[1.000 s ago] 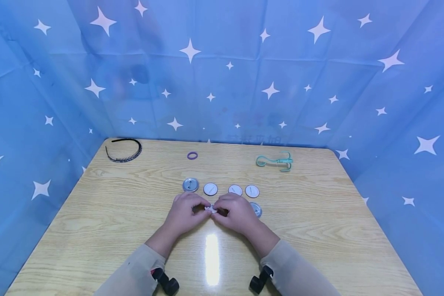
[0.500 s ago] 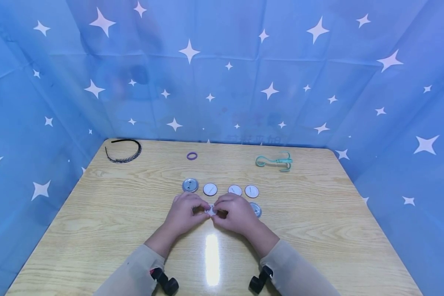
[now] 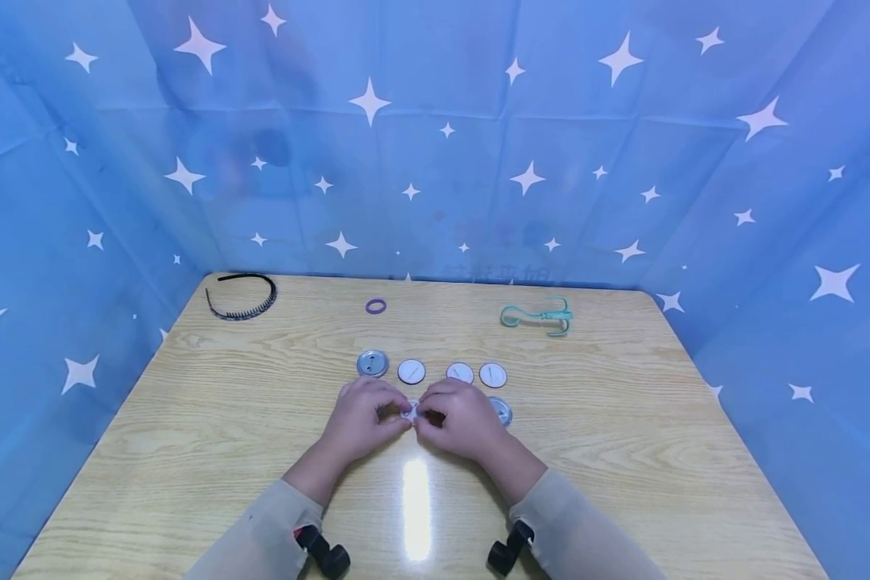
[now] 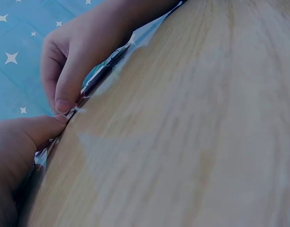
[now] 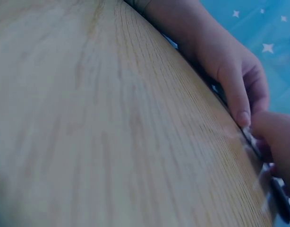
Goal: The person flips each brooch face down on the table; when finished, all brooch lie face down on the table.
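Note:
At the middle of the table, my left hand [image 3: 365, 412] and right hand [image 3: 458, 415] meet at the fingertips. Between them they pinch a small whitish piece [image 3: 411, 411], held low near the tabletop. Fingers cover much of it, so its kind is unclear. Just beyond the hands lie round discs that look like pin badges face down: a silvery one [image 3: 373, 363] and white ones with a thin pin line [image 3: 411, 371]. Another silvery disc [image 3: 502, 411] is partly hidden by my right hand. Both wrist views show thumb and fingers close to the table, the piece barely visible.
Along the back of the wooden table [image 3: 225, 451] lie a black toothed headband [image 3: 242, 312], a purple ring-shaped band [image 3: 375, 306] and a teal hooked clip-like item [image 3: 544, 316]. A blue star-patterned curtain [image 3: 435, 137] hangs behind and at both sides.
The whitish piece between the fingertips has turned a little, and less of it shows now. Both hands stay almost in place, and the other items have not moved.

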`<move>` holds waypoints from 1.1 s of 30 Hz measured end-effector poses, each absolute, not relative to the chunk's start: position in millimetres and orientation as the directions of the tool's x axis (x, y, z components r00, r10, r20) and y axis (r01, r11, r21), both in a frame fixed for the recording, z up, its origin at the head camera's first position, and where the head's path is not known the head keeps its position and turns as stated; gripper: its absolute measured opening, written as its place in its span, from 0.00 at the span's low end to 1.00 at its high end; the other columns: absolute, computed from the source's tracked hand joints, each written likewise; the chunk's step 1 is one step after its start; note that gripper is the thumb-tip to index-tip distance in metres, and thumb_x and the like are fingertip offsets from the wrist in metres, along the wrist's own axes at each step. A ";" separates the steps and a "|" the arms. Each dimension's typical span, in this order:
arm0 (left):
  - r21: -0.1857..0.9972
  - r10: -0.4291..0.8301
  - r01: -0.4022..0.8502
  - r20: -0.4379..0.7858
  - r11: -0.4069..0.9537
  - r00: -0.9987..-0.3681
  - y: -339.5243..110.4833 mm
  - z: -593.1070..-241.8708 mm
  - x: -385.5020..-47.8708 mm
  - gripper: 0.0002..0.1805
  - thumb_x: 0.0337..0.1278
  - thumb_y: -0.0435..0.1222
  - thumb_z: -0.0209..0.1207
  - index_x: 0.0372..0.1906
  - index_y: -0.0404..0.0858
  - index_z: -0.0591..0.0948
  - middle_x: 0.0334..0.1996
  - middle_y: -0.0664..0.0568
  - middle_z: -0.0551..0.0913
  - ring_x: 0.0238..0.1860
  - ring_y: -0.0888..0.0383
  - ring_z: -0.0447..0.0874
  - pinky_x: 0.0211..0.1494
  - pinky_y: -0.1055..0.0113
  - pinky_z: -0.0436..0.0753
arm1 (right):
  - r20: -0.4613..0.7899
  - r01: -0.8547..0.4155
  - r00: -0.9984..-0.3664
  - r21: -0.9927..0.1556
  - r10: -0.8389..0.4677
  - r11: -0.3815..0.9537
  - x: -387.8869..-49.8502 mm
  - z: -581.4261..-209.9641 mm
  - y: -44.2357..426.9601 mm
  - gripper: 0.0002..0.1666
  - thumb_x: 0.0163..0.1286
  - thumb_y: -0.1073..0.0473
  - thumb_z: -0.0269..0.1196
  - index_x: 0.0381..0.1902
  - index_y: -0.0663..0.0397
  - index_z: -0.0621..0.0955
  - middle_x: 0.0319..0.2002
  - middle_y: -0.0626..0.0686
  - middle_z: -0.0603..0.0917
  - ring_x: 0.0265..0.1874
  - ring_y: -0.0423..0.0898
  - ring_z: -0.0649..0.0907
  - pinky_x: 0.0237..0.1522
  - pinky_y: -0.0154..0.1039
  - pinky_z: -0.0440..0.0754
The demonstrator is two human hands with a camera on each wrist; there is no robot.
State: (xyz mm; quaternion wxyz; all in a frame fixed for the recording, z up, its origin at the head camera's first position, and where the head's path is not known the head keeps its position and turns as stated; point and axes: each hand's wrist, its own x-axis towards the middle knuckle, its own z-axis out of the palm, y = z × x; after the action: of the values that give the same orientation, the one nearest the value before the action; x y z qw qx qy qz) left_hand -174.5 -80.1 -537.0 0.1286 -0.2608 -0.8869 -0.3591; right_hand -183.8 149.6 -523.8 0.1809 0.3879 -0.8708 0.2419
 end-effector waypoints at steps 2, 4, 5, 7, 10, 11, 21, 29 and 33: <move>0.583 0.365 0.550 0.413 0.598 -0.835 -80.6 -537.0 -174.9 0.10 0.50 0.41 0.81 0.37 0.52 0.92 0.43 0.64 0.90 0.53 0.56 0.81 0.61 0.47 0.72 | 0.515 -0.771 -0.619 -0.254 -0.593 0.584 -184.5 -522.8 148.8 0.03 0.63 0.56 0.72 0.33 0.45 0.92 0.36 0.41 0.90 0.40 0.40 0.88 0.48 0.37 0.86; 0.599 0.352 0.548 0.421 0.584 -0.836 -81.0 -537.7 -175.5 0.09 0.51 0.40 0.81 0.37 0.52 0.92 0.43 0.64 0.90 0.53 0.57 0.82 0.62 0.47 0.72 | 0.519 -0.776 -0.610 -0.238 -0.598 0.584 -185.2 -521.8 148.1 0.03 0.65 0.57 0.72 0.33 0.45 0.92 0.36 0.42 0.91 0.40 0.41 0.88 0.48 0.38 0.86; 0.605 0.344 0.552 0.433 0.574 -0.833 -80.9 -538.2 -175.8 0.09 0.51 0.40 0.80 0.37 0.51 0.92 0.43 0.64 0.90 0.52 0.57 0.82 0.62 0.47 0.73 | 0.522 -0.775 -0.609 -0.234 -0.597 0.587 -185.6 -521.5 147.8 0.03 0.65 0.57 0.72 0.34 0.45 0.92 0.36 0.42 0.91 0.41 0.41 0.88 0.48 0.38 0.86; 0.612 0.331 0.570 0.467 0.548 -0.820 -80.8 -539.2 -176.8 0.08 0.51 0.37 0.79 0.36 0.49 0.92 0.43 0.62 0.91 0.51 0.56 0.83 0.61 0.48 0.75 | 0.530 -0.773 -0.608 -0.227 -0.591 0.592 -186.2 -520.9 147.3 0.03 0.66 0.56 0.72 0.34 0.46 0.92 0.37 0.43 0.91 0.42 0.42 0.88 0.49 0.39 0.86; 0.603 0.313 0.610 0.530 0.515 -0.788 -80.7 -539.9 -178.8 0.08 0.51 0.33 0.78 0.36 0.45 0.92 0.42 0.58 0.91 0.49 0.54 0.85 0.59 0.50 0.78 | 0.560 -0.773 -0.595 -0.203 -0.577 0.600 -186.7 -519.2 145.8 0.03 0.65 0.56 0.72 0.33 0.46 0.92 0.37 0.44 0.91 0.41 0.43 0.88 0.49 0.41 0.86; 0.597 0.301 0.614 0.545 0.515 -0.783 -80.9 -539.8 -179.1 0.08 0.51 0.32 0.77 0.36 0.43 0.92 0.41 0.57 0.92 0.48 0.53 0.86 0.59 0.51 0.79 | 0.577 -0.776 -0.583 -0.188 -0.572 0.601 -186.8 -518.6 144.9 0.03 0.65 0.56 0.71 0.32 0.47 0.91 0.36 0.44 0.91 0.41 0.43 0.88 0.49 0.41 0.86; 0.598 0.056 0.386 0.494 0.702 -0.868 -108.1 -529.7 -183.5 0.06 0.57 0.33 0.72 0.40 0.39 0.91 0.40 0.48 0.90 0.44 0.46 0.84 0.54 0.51 0.79 | 0.681 -0.779 -0.496 -0.075 -0.539 0.622 -189.4 -516.5 124.1 0.06 0.62 0.54 0.70 0.31 0.47 0.91 0.34 0.43 0.91 0.41 0.45 0.89 0.50 0.41 0.85; 0.640 0.089 0.332 0.381 0.693 -0.920 -125.8 -532.6 -188.4 0.12 0.55 0.35 0.70 0.46 0.41 0.91 0.47 0.48 0.90 0.52 0.45 0.80 0.61 0.49 0.76 | 0.663 -0.760 -0.525 -0.083 -0.534 0.644 -191.5 -520.3 99.5 0.08 0.64 0.51 0.70 0.35 0.46 0.91 0.36 0.44 0.91 0.40 0.45 0.88 0.47 0.41 0.85; 0.660 0.161 0.348 0.328 0.666 -0.931 -133.0 -532.7 -190.2 0.15 0.55 0.34 0.70 0.49 0.42 0.91 0.51 0.49 0.90 0.57 0.45 0.79 0.66 0.47 0.73 | 0.642 -0.751 -0.557 -0.119 -0.527 0.649 -192.4 -522.0 90.4 0.08 0.63 0.51 0.71 0.35 0.46 0.91 0.35 0.44 0.90 0.39 0.45 0.87 0.46 0.40 0.85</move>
State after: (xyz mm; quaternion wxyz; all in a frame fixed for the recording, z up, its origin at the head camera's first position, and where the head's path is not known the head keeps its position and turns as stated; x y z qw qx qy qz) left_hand -190.2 -133.0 -532.7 0.1217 -0.1406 -0.9046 -0.3836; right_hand -192.4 90.4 -522.0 0.2893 0.3710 -0.8608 0.1940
